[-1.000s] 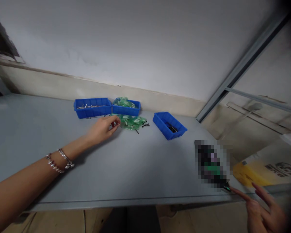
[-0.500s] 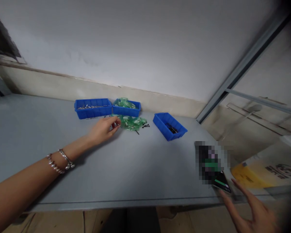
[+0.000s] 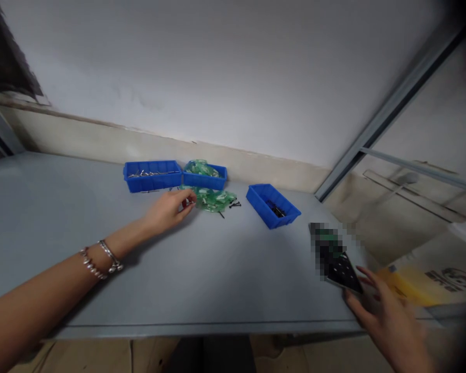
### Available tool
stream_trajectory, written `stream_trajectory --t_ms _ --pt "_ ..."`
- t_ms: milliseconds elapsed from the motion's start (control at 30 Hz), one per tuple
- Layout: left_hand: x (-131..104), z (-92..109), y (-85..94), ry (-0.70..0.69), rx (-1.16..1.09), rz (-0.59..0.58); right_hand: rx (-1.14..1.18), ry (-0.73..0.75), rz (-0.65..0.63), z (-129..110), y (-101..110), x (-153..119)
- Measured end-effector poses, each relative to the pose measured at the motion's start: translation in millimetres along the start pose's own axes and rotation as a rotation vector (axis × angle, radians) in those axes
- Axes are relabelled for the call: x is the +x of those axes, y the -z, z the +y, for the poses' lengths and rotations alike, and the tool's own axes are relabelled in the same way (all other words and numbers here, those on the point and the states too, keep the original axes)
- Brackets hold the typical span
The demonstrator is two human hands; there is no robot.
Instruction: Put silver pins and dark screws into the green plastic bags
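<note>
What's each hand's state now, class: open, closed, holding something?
Left hand: fingers curled beside the green bag; whether it holds anything cannot be told.
Right hand: open, thumb and fingers apart at the near end of the phone.

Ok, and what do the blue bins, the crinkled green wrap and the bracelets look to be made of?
Blue bins: likely molded plastic, smooth with a slight sheen; uniform color and ribbed walls.
Green wrap: probably thin plastic film, wrinkled, with pale highlights.
Bracelets: apparently polished silvery metal; beads could be coated.
</note>
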State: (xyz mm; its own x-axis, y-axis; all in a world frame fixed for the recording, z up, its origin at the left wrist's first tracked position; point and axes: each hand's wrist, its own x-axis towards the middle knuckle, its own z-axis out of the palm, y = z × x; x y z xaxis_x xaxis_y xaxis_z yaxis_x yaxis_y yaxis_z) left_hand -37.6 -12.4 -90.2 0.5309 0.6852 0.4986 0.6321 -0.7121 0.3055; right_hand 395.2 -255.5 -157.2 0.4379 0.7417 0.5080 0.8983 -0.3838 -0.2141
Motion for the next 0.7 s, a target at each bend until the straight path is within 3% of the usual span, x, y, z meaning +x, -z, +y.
stream_trajectory --t_ms 200,467,600,700 --pt "-1 4 3.5 0.020 -0.024 -0.033 -0.139 0.197 -0.097 -4 -6 16" --pt "-1 5 3.6 0.021 -0.035 -0.038 -0.143 0.170 -0.156 1 -13 24" --pt "-1 5 3.5 0.023 -0.009 -0.039 -0.020 0.195 -0.141 0 -11 37" --pt "-1 5 3.2 0.019 -0.022 -0.038 0.150 0.171 -0.092 -9 -5 64"
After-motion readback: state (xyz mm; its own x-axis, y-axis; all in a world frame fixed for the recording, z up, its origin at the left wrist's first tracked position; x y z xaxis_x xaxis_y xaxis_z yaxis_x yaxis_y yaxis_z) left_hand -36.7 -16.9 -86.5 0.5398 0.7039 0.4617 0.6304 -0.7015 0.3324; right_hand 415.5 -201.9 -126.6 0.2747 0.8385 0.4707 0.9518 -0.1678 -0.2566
